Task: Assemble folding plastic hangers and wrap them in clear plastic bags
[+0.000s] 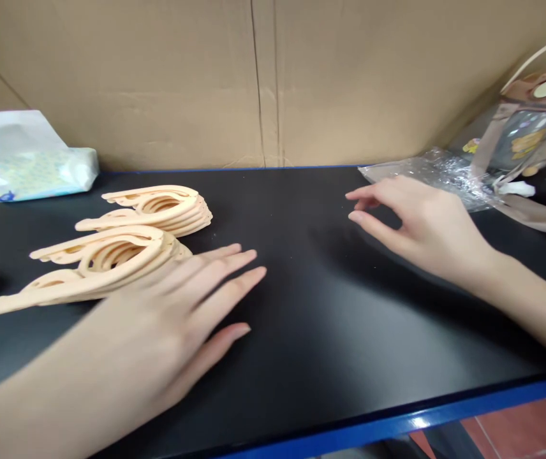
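Note:
Two stacks of flat, beige, looped pieces with long pointed arms lie on the left of a black table; I cannot tell their exact kind. The nearer stack [124,268] is partly covered by my left hand [182,319]. That hand is stretched out, fingers apart, holding nothing; whether it touches the stack I cannot tell. The farther stack [168,213] sits just behind. On the right, my right hand [421,223] hovers above the table, thumb and fingers curved with a gap between them and nothing in it. A crumpled clear plastic bag [445,172] lies right behind it.
The black tabletop [302,344] has a blue front edge [397,421]. A cardboard wall [182,83] stands along the back. At the far left is a soft tissue pack [43,169]; at the right back, a clear bag with a brown top and handle [531,127].

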A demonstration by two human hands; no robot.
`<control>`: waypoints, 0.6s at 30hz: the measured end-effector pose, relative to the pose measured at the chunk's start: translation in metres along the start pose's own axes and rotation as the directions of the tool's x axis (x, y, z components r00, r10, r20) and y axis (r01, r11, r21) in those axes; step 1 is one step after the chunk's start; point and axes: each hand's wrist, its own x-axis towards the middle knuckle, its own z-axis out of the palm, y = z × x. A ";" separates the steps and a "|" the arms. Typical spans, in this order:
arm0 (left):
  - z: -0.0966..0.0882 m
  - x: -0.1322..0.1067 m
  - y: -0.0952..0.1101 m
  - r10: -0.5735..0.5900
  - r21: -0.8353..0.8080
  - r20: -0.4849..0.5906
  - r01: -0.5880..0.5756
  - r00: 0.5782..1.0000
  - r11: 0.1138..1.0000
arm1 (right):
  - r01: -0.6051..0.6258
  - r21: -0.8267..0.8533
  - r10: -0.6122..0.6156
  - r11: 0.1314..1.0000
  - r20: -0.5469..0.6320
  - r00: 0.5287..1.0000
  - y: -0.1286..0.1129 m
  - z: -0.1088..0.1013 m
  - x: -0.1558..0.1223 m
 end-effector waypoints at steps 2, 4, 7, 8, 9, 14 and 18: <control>0.015 0.017 0.009 0.115 0.080 0.073 -0.121 0.991 0.989 | -0.013 -0.197 0.021 0.980 0.038 0.999 0.014 -0.003 0.003; 0.028 0.029 0.008 0.132 0.080 0.094 -0.140 0.987 0.987 | -0.045 -0.322 0.078 0.946 0.093 0.993 0.028 -0.004 0.005; 0.039 0.038 0.001 0.107 0.019 0.113 -0.110 0.988 0.994 | -0.071 -0.464 0.163 0.883 0.160 0.974 0.044 -0.002 0.004; 0.040 0.039 -0.002 0.097 -0.006 0.122 -0.097 0.988 0.995 | -0.077 -0.498 0.189 0.864 0.178 0.966 0.046 -0.002 0.003; 0.041 0.039 -0.004 0.086 -0.029 0.131 -0.083 0.988 0.996 | -0.088 -0.524 0.220 0.847 0.195 0.956 0.048 -0.001 0.003; 0.039 0.035 -0.009 0.067 -0.098 0.152 -0.052 0.986 0.994 | -0.174 -0.550 0.369 0.817 0.266 0.890 0.046 -0.001 0.005; 0.038 0.034 -0.010 0.072 -0.105 0.160 -0.055 0.984 0.993 | -0.189 -0.584 0.396 0.790 0.250 0.883 0.045 -0.001 0.009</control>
